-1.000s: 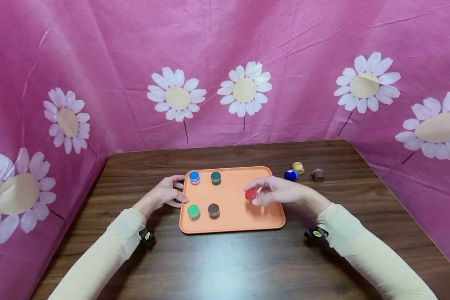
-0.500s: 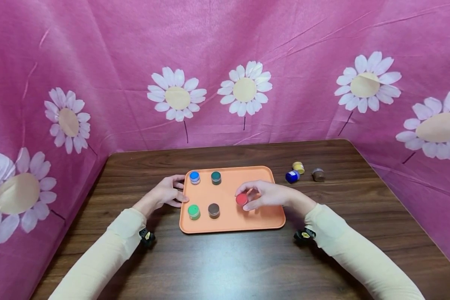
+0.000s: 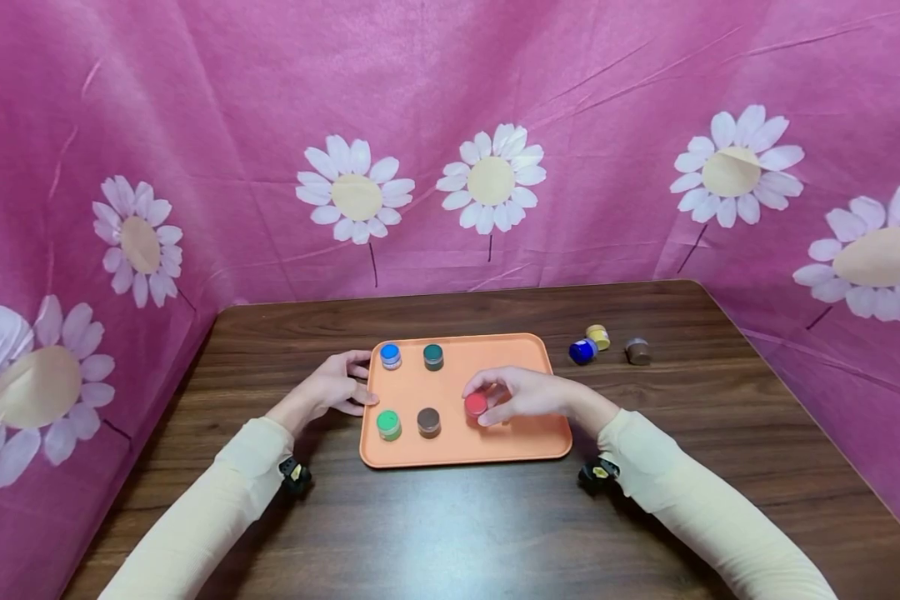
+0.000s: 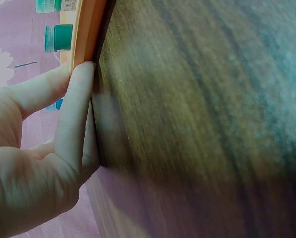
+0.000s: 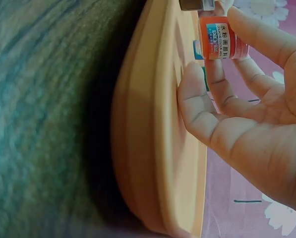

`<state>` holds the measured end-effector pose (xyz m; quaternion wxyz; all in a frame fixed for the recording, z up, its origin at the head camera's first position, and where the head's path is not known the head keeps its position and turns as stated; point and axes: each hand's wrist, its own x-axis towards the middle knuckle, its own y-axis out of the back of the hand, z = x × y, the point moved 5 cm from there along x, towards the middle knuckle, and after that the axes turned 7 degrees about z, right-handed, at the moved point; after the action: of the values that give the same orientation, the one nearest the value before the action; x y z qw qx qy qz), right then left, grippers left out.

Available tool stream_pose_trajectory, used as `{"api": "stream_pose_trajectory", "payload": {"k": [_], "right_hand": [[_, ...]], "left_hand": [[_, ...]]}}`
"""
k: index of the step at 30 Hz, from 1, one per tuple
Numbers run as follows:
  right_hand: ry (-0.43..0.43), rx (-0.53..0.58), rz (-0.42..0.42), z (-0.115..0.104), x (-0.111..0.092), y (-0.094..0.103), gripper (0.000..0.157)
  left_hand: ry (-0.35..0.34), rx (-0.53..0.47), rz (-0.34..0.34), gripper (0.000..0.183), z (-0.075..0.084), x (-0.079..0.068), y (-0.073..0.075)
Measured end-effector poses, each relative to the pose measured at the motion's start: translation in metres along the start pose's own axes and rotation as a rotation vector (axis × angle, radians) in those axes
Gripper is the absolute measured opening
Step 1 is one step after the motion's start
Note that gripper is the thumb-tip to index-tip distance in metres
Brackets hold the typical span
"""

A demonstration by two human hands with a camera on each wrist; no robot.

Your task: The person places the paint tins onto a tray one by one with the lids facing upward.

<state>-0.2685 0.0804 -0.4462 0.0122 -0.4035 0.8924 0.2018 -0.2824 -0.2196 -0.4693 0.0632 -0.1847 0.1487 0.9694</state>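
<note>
My right hand (image 3: 521, 393) holds a small red paint jar (image 3: 476, 406) between thumb and fingers, upright at the right half of the orange tray (image 3: 521, 442). Its printed label shows in the right wrist view, where the jar (image 5: 218, 38) is at or just above the tray floor; I cannot tell which. My left hand (image 3: 332, 386) grips the tray's left rim, with thumb and fingers on either side of it. On the tray stand a blue-lidded jar (image 3: 391, 357), a dark green jar (image 3: 433, 357), a light green jar (image 3: 388, 425) and a brown jar (image 3: 429, 422).
Beyond the tray's right edge, a dark blue jar (image 3: 582, 352), a yellow jar (image 3: 597, 337) and a grey-brown jar (image 3: 637, 351) lie close together on the wooden table (image 3: 450, 525). Pink flowered cloth (image 3: 435, 75) hangs behind and at both sides.
My right hand has carried the red jar left and slightly toward me over the tray, to the right of the brown jar. My left hand has stayed at the rim.
</note>
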Motion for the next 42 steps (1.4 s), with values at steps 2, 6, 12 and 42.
{"api": "stream_pose_trajectory", "payload": {"k": [2, 6, 12, 42], "right_hand": [[-0.002, -0.004, -0.006, 0.0009, 0.0009, -0.0001, 0.037], [0.003, -0.012, -0.015, 0.0019, 0.0022, 0.0003, 0.036], [0.002, -0.018, -0.022, 0.0036, 0.0034, -0.0003, 0.036], [-0.016, -0.029, -0.027, 0.0069, 0.0027, -0.0032, 0.034]], "left_hand": [[-0.001, -0.003, -0.002, 0.088, 0.0002, 0.0002, 0.0], [0.004, -0.003, -0.002, 0.088, 0.0001, 0.0006, 0.0001], [0.009, 0.004, 0.003, 0.087, 0.0003, 0.0001, 0.0001], [0.01, 0.011, 0.003, 0.088, 0.0005, -0.0013, -0.0003]]}}
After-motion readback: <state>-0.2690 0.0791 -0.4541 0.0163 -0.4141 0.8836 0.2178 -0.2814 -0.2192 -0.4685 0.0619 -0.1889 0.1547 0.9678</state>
